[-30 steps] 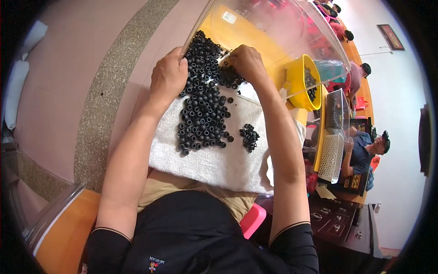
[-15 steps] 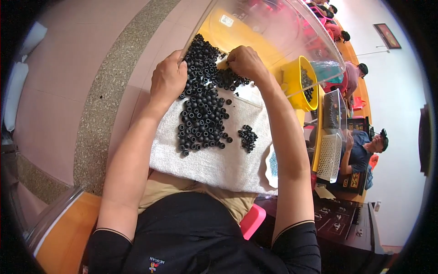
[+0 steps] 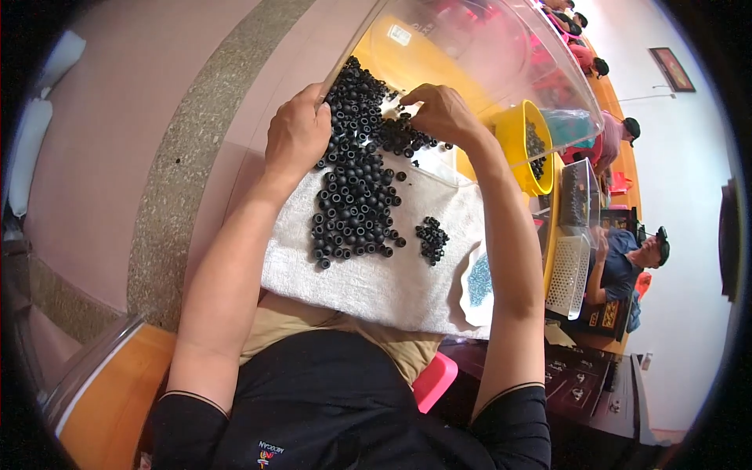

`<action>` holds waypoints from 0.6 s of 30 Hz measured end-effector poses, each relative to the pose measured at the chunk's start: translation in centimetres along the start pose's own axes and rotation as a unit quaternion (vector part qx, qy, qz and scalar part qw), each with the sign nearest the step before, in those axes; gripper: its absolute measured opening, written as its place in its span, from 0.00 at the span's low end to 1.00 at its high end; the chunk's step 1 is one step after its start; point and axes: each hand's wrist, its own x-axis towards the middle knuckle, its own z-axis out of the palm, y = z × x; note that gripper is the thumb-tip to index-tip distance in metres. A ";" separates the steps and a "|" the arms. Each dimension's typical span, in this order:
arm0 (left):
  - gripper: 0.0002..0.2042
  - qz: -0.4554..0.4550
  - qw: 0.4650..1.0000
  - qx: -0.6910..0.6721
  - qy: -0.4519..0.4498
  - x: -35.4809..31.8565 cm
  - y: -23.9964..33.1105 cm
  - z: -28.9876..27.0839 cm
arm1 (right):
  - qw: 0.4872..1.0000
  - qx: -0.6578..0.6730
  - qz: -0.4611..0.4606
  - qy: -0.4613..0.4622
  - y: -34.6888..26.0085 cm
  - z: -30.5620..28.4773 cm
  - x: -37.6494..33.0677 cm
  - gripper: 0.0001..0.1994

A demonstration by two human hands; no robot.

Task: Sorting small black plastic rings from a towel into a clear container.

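Note:
My left hand [image 3: 299, 129] is closed round the left wall of a clear plastic bin [image 3: 462, 47], which tilts towards me over my lap. Inside the bin, a mass of small black ring-like caps [image 3: 354, 106] spills through its near side onto a white towel [image 3: 368, 290]. Over the smaller black parts [image 3: 401, 135] in the bin, my right hand [image 3: 450, 117] bends with its fingers apart; its fingertips are partly hidden. A larger heap of black caps [image 3: 352, 211] lies on the towel, and a little pile of smaller black pieces [image 3: 432, 240] is to its right.
A white scalloped dish [image 3: 478, 290] of bluish bits sits beside my right forearm. Further right are a yellow basket [image 3: 523, 141] with dark parts, a clear box [image 3: 578, 188] and a white perforated basket [image 3: 565, 278]. A co-worker [image 3: 627, 258] sits beyond them.
My right hand has moved a little to the right and its fingers have spread. Some small black parts have shifted right with it. My left hand keeps its hold on the bin wall.

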 end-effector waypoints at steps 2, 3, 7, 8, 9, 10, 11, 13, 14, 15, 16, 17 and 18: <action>0.15 -0.012 1.000 -0.001 -0.002 0.0 0.0 0.0 | 1.000 -0.002 -0.006 -0.028 -1.0 -0.2 -0.7 0.21; 0.15 -0.010 1.000 -0.001 -0.003 0.0 0.1 0.0 | 0.998 -0.007 -0.009 -0.054 -1.2 -0.2 -0.9 0.23; 0.16 0.001 1.000 -0.015 0.005 -0.1 -0.1 0.1 | 0.996 -0.034 -0.084 -0.026 -0.2 1.5 -0.2 0.24; 0.16 0.003 1.000 -0.021 0.010 -0.1 -0.3 0.2 | 0.996 -0.045 -0.074 -0.029 -0.1 1.7 0.0 0.22; 0.16 0.003 1.000 -0.020 0.009 -0.1 -0.2 0.2 | 0.996 -0.057 -0.063 -0.032 0.0 1.9 0.1 0.21; 0.16 0.004 1.000 -0.011 0.007 -0.1 0.0 0.1 | 0.996 -0.056 -0.062 -0.032 0.5 2.1 0.4 0.21; 0.16 0.006 1.000 -0.002 0.004 -0.1 0.2 0.2 | 0.996 -0.040 -0.076 -0.020 1.0 2.4 0.7 0.19; 0.16 0.005 1.000 -0.003 0.008 -0.1 -0.1 0.1 | 0.995 -0.022 -0.093 -0.011 0.7 2.6 0.9 0.17; 0.16 0.006 1.000 -0.005 0.011 -0.1 -0.2 0.1 | 0.998 0.002 -0.060 -0.013 0.6 2.7 0.9 0.15; 0.16 0.006 1.000 -0.005 0.011 -0.1 0.0 0.0 | 0.999 0.024 -0.025 -0.014 0.4 2.6 0.9 0.13; 0.16 0.004 1.000 -0.001 0.006 -0.2 0.3 -0.2 | 0.999 0.024 -0.025 -0.014 0.1 2.5 0.9 0.13; 0.16 0.003 1.000 0.003 0.001 -0.2 0.5 -0.2 | 0.999 0.012 -0.037 -0.005 -0.1 2.3 0.9 0.13; 0.16 0.004 1.000 0.002 0.001 -0.2 0.4 -0.2 | 0.999 -0.001 -0.050 0.006 -0.2 2.2 1.0 0.13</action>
